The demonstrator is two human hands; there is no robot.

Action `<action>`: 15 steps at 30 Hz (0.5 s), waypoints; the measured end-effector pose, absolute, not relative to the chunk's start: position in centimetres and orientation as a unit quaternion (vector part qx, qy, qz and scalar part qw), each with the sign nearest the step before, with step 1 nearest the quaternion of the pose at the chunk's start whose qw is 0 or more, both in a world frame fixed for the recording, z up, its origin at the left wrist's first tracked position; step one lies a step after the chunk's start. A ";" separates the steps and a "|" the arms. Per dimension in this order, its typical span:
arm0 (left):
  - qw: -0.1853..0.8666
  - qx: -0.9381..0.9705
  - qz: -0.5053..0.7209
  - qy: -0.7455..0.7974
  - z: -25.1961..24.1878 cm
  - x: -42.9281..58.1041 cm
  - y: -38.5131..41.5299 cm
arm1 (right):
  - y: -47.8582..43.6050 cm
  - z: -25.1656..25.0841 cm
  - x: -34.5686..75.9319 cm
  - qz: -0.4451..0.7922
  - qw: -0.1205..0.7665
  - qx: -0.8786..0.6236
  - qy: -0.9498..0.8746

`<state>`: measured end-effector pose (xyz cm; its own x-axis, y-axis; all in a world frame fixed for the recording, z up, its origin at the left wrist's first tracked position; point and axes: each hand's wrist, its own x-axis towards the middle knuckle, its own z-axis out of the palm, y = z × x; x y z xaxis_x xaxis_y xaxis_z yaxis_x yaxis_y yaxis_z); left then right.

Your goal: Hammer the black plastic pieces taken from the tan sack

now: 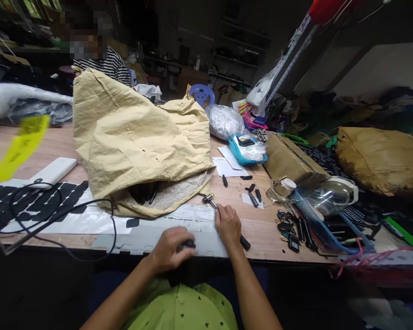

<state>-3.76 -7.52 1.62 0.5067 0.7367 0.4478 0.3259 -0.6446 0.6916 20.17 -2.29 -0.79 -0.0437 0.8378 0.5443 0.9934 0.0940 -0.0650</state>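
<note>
My left hand is closed on a small black part, whose rounded end sticks out past the fingers above the bench's front edge. Wrapped round a small hammer is my right hand. The metal head points away from me, and the black grip shows behind the hand. Both hands are over a grey-white sheet on the bench. Just beyond it a large tan sack lies with its mouth towards me, dark pieces inside.
Several black pieces lie right of the sack. Further right are a teal basket, a cardboard box, a clear jar and a blue tray. A black cable loops at left. A person in stripes sits opposite.
</note>
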 end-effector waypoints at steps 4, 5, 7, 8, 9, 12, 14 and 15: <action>0.330 0.843 0.324 0.274 -0.5 -3.9 -12.7 | -2.3 -0.7 20.0 -0.169 0.230 -0.653 -0.702; 0.351 0.839 0.299 0.288 -1.3 -4.0 -13.5 | -2.4 -0.7 20.0 -0.168 0.229 -0.654 -0.702; 0.398 0.820 0.234 0.338 -2.7 -4.3 -14.2 | -2.3 -0.7 19.9 -0.171 0.228 -0.653 -0.702; 0.420 0.804 0.192 0.374 -3.4 -4.4 -14.1 | -2.3 -0.7 19.9 -0.174 0.228 -0.652 -0.702; 0.439 0.784 0.145 0.415 -4.1 -4.5 -13.8 | -2.3 -0.7 19.9 -0.176 0.227 -0.651 -0.702; 0.473 0.712 0.017 0.520 -5.9 -4.6 -12.5 | -2.2 -0.7 19.9 -0.182 0.225 -0.650 -0.702; 0.467 0.698 -0.012 0.543 -6.9 -4.4 -12.0 | -2.2 -0.7 19.9 -0.184 0.224 -0.651 -0.702; 0.457 0.703 -0.014 0.545 -7.1 -4.2 -11.9 | -2.2 -0.7 19.9 -0.185 0.224 -0.651 -0.701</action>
